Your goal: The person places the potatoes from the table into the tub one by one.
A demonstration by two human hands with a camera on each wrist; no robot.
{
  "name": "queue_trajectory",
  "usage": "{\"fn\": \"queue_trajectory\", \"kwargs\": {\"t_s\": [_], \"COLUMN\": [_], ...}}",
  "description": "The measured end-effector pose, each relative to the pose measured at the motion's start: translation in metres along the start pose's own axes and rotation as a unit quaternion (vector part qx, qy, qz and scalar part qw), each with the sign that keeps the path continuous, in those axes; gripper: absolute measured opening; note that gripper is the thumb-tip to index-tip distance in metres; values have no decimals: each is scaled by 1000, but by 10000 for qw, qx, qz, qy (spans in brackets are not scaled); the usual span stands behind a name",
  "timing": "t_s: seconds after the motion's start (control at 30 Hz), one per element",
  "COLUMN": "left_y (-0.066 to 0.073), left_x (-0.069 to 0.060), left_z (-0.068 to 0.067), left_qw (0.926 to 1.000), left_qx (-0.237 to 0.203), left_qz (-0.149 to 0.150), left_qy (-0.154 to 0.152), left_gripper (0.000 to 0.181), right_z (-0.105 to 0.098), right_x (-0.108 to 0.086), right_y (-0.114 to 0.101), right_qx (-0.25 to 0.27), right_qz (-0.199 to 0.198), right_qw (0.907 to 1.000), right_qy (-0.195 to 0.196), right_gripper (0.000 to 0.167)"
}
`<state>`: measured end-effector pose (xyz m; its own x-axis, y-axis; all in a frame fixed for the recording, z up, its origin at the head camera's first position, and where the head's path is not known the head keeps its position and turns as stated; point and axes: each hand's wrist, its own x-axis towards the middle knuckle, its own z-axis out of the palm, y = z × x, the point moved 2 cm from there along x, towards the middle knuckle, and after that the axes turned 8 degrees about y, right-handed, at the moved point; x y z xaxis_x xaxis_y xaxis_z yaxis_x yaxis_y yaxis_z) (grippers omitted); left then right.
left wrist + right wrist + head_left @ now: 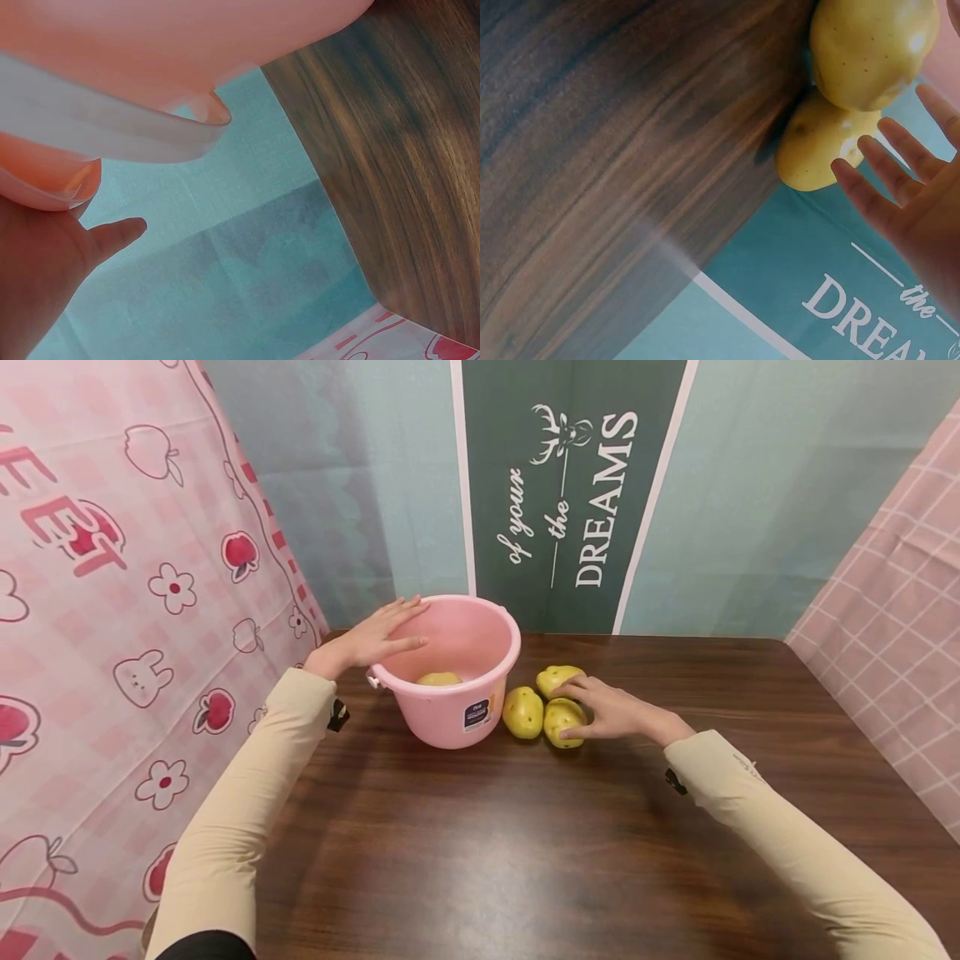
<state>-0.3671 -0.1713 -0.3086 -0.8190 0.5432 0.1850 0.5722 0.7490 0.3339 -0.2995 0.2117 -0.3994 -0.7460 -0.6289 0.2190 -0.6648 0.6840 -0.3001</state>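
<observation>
Head view: the pink bucket [427,714] stands on the tabletop [480,835], near its back-left corner. Your left hand [366,639] rests on the bucket's left rim, fingers long and spread, thumb apart and over the mouth. One yellow potato [439,679] lies inside, partly hidden by the near wall. Three more sit just right of the bucket, nearer the back edge than the front: left potato [522,713], near potato [561,718], far potato [555,678]. Your right hand [618,710] is at the near and far ones, fingers and thumb apart, not clamped; contact cannot be told.

Left wrist view: your hand is at the bucket, one digit standing out straight. A pale curved band [97,124] crosses the bucket's side; the tabletop edge runs past at right.

Right wrist view: your fingers are spread beside two potatoes, one partly covering the other, close to the tabletop's back edge.
</observation>
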Motion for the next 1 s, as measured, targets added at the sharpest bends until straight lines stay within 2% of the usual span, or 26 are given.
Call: {"fn": "queue_trajectory", "kwargs": {"t_s": [0.33,0.6,1.0], "left_y": [1,0,1], "left_x": [0,1,0], "left_z": [1,2,1], "left_qw": [10000,10000,10000], "left_qx": [-23,-34,-35], "left_qz": [-88,-72,-67], "left_qy": [-15,6,20], "left_gripper": [71,71,71], "right_z": [5,12,21], "right_x": [-2,-3,-5], "right_y": [-3,-1,1], "right_qx": [-29,62,-148], "right_qz": [2,153,177], "right_qw": [10000,9998,9997], "right_qy": [14,-104,2], "right_gripper": [73,69,76]}}
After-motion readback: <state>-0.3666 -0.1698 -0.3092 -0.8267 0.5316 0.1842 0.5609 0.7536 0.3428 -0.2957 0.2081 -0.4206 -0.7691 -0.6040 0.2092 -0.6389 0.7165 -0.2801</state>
